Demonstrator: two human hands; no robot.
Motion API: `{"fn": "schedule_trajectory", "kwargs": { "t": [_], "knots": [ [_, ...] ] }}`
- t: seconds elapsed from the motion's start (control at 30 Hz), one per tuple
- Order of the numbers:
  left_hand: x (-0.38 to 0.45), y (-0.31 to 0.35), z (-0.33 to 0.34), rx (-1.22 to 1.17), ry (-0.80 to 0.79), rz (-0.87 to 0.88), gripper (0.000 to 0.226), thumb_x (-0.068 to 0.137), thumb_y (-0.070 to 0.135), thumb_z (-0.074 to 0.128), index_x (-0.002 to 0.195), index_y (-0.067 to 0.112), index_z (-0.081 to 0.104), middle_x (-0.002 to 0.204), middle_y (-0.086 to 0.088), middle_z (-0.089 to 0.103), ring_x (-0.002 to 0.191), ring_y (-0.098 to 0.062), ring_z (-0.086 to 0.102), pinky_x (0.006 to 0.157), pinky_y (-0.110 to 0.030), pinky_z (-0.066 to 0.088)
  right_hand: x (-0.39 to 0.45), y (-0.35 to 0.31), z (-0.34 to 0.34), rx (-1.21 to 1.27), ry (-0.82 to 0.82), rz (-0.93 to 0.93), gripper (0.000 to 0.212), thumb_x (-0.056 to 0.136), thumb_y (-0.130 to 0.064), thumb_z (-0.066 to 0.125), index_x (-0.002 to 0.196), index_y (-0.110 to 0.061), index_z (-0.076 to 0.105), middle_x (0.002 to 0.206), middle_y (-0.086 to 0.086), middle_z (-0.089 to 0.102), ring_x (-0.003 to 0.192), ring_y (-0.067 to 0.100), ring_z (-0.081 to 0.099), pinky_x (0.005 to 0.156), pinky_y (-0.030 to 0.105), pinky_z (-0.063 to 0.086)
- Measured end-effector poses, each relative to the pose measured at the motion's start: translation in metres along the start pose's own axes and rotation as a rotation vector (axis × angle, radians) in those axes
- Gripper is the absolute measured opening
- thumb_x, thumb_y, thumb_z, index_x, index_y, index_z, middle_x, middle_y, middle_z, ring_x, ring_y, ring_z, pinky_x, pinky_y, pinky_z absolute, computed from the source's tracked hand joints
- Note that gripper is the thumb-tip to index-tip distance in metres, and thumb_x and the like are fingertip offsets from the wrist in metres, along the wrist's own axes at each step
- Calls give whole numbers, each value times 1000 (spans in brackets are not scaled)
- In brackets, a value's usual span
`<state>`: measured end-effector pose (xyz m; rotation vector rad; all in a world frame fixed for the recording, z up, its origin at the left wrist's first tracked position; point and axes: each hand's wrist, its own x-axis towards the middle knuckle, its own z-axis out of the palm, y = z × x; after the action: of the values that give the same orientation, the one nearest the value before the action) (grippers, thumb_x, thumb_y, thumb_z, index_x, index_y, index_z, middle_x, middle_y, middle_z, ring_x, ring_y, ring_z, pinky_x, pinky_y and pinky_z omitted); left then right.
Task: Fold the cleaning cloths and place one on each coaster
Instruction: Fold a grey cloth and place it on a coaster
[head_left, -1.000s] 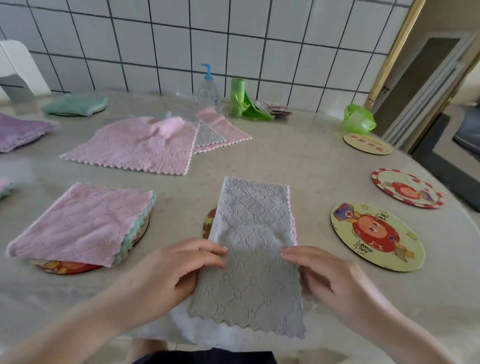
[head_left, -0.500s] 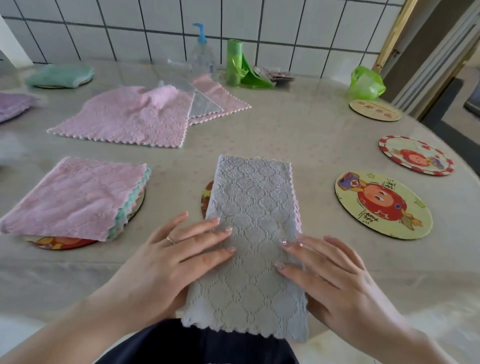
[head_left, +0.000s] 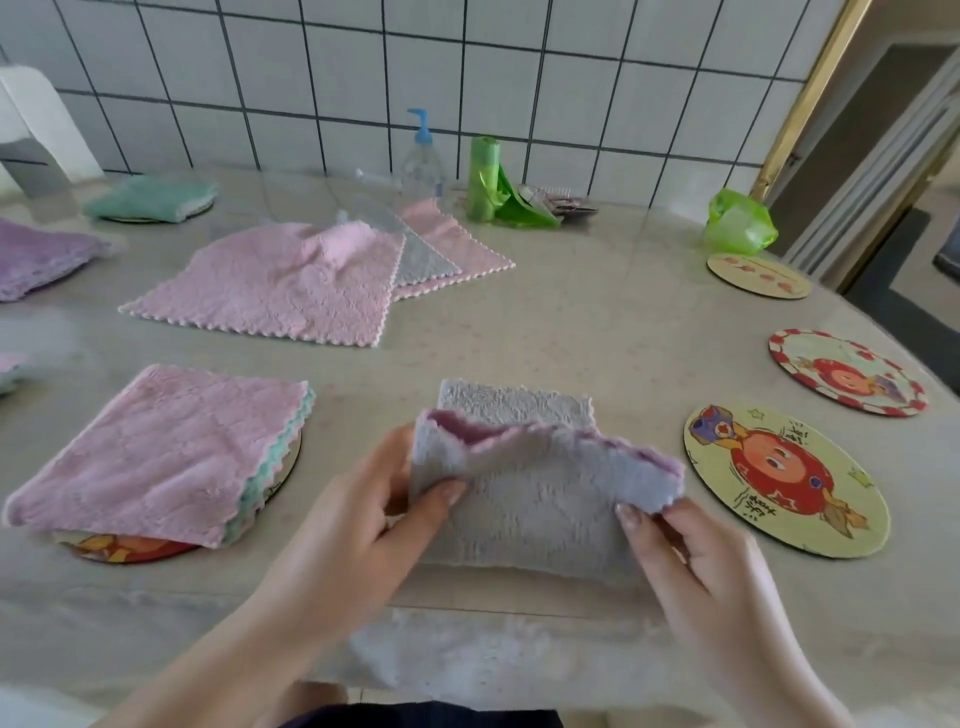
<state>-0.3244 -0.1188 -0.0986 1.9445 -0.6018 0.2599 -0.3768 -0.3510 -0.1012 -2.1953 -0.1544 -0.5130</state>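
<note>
A grey cloth (head_left: 524, 499) with a pink inner side lies at the table's near edge, its near end lifted and folded away from me over the far half. My left hand (head_left: 363, 525) pinches its left corner; my right hand (head_left: 691, 561) pinches its right corner. The coaster beneath it is hidden. To the left, a folded pink cloth (head_left: 150, 452) rests on a coaster (head_left: 130, 551). Bare coasters lie on the right: a yellow one (head_left: 779, 478), a red-rimmed one (head_left: 847, 371), a far one (head_left: 758, 275). Unfolded pink cloths (head_left: 280, 283) lie spread in the middle.
A folded green cloth (head_left: 150, 200) and a purple cloth (head_left: 36, 254) sit at the far left. A pump bottle (head_left: 423, 161), a green bag roll (head_left: 485, 179) and a green plastic bag (head_left: 740, 223) stand by the tiled wall. The table edge curves away on the right.
Both hands went from pressing flat on the long folded grey strip to gripping its near corners and lifting that end up and forward over the far half.
</note>
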Motion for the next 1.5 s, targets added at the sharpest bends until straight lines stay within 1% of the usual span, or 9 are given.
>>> {"fn": "schedule_trajectory", "kwargs": {
  "t": [0.2, 0.27, 0.3, 0.43, 0.57, 0.83, 0.93, 1.2, 1.5],
  "knots": [
    [15, -5, 9, -80, 27, -84, 62, 91, 42, 44, 140, 52, 7, 80, 1, 59, 61, -6, 50, 63, -18, 41, 43, 8, 8, 79, -14, 222, 22, 92, -30, 51, 73, -20, 57, 63, 2, 62, 56, 21, 54, 52, 28, 35],
    [20, -2, 9, 17, -62, -99, 56, 89, 48, 39, 139, 53, 13, 81, 28, 39, 83, -1, 57, 76, -23, 43, 58, 13, 10, 49, -53, 280, 27, 92, -34, 48, 77, -13, 56, 68, 8, 61, 62, 27, 55, 56, 32, 36],
    [25, -1, 8, 73, -99, -103, 52, 87, 50, 38, 136, 52, 21, 125, 11, 28, 97, 5, 53, 81, -22, 41, 66, 16, 10, 32, -75, 302, 30, 93, -34, 47, 75, -11, 53, 62, 6, 56, 58, 23, 51, 55, 32, 33],
    [45, -12, 4, 117, -227, -254, 47, 91, 42, 48, 136, 38, 38, 128, 30, 38, 114, 18, 37, 92, 1, 27, 87, 24, 12, -108, -177, 352, 38, 94, -32, 48, 63, -14, 38, 50, -3, 40, 39, 7, 40, 43, 22, 27],
    [60, -26, -3, 3, -310, -409, 51, 89, 42, 53, 137, 33, 41, 141, 21, 39, 128, 4, 36, 112, -27, 28, 96, 27, 14, -154, -245, 387, 37, 94, -31, 50, 70, -3, 49, 53, 1, 46, 34, 4, 40, 36, 16, 25],
    [51, -20, -7, -92, -281, -408, 67, 73, 66, 54, 134, 48, 32, 134, 27, 41, 115, 8, 48, 100, -25, 42, 97, 32, 14, -46, -253, 457, 20, 92, -32, 52, 100, -18, 64, 81, -4, 70, 68, 12, 64, 63, 29, 49],
    [45, -8, -11, 240, -151, -253, 69, 80, 58, 47, 141, 42, 21, 129, 24, 33, 102, 10, 50, 89, -17, 44, 99, 32, 12, 38, -228, 530, 39, 91, -36, 53, 128, -24, 49, 97, -4, 69, 83, 15, 67, 78, 36, 52],
    [80, 1, 20, 576, -327, -35, 47, 99, 31, 33, 144, 21, 30, 153, 7, 26, 142, -9, 16, 114, -26, 11, 102, -14, 31, -565, -321, 165, 50, 96, -37, 37, 144, -27, 28, 155, -7, 19, 142, 15, 17, 116, 47, 13],
    [68, -29, 19, 775, -562, -190, 66, 94, 56, 16, 148, 27, -10, 156, 5, -16, 142, -8, -16, 118, -38, -6, 82, 9, 34, -639, -525, 298, 57, 95, -50, 22, 147, -40, 0, 157, -15, -10, 144, 7, -11, 115, 53, -7]
  ]
}}
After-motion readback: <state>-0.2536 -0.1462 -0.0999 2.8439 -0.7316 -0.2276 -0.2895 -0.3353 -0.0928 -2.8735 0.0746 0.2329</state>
